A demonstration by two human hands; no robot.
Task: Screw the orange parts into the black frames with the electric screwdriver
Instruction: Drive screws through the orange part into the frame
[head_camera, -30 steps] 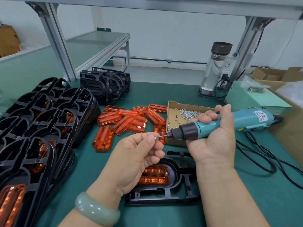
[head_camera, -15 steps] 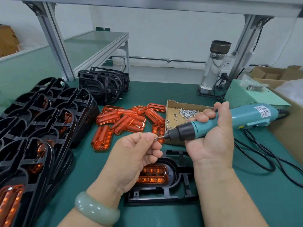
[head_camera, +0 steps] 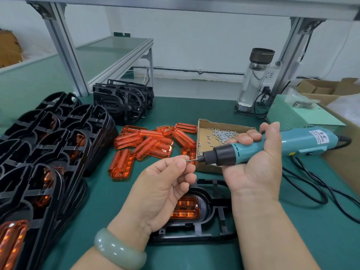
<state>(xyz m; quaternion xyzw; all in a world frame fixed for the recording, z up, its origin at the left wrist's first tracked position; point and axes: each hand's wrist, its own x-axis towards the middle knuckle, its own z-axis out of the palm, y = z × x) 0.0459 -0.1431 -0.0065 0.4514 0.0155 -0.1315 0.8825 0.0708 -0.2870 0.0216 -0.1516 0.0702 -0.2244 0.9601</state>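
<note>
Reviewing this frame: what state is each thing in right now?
electric screwdriver: gripped by right hand, off the mat, bit pointing left
screw: pinched by left hand at the bit tip
black frame: flat on mat, orange part seated inside
loose orange parts: piled, unmounted
cardboard tray: open, holds spare screws
bottle: upright, capped

The orange parts [head_camera: 148, 147] are seen as glossy, translucent plastic and the black frames [head_camera: 97, 123] as matt plastic. Bright metal screws [head_camera: 224, 133] are kept in a plain brown cardboard tray [head_camera: 203, 131].
</note>
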